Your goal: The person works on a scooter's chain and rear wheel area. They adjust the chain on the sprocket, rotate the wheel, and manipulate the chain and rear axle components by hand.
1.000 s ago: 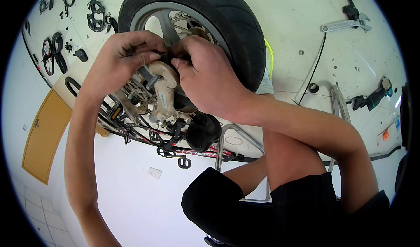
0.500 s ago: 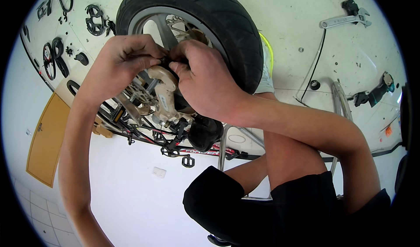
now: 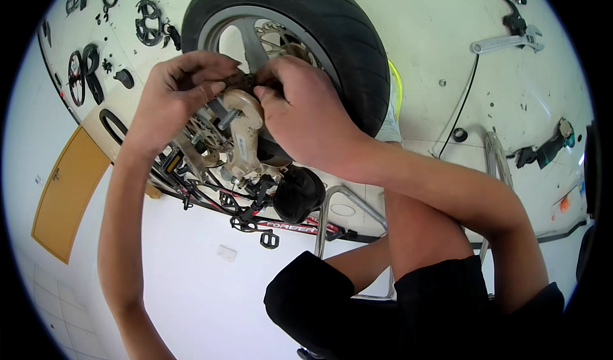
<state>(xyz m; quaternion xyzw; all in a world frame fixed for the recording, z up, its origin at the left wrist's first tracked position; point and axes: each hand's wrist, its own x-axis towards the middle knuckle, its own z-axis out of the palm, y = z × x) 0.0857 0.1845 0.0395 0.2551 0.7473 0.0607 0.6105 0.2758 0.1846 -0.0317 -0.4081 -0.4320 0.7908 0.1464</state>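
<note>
At the hub side of a thick black tyre [image 3: 357, 41] on a grey spoked wheel, my two hands meet. A small dark, grimy part [image 3: 239, 81] is pinched between the thumb and fingers of my left hand [image 3: 169, 101]. My right hand [image 3: 306, 114] curls closed at the part's other side, thumb and forefinger pressed against it; its fingertips are partly hidden. Directly below the fingers is a dirty beige metal arm [image 3: 244, 140] with a curved top. A bolt [image 3: 227, 119] sticks out beside it. Behind the spokes a perforated brake disc [image 3: 271, 34] shows partly.
An adjustable wrench [image 3: 501, 44], a black cable [image 3: 464, 105] and a black ring [image 3: 460, 135] lie on the pale floor at right. Loose black parts [image 3: 149, 23] are scattered at left. Bicycles [image 3: 287, 226] stand near the wall, and a metal tube frame [image 3: 324, 216] stands by my legs.
The view has shifted slightly, moving the wheel a little to the right in the picture. More of the small dark part shows between my hands, and my left fingers have spread slightly around it.
</note>
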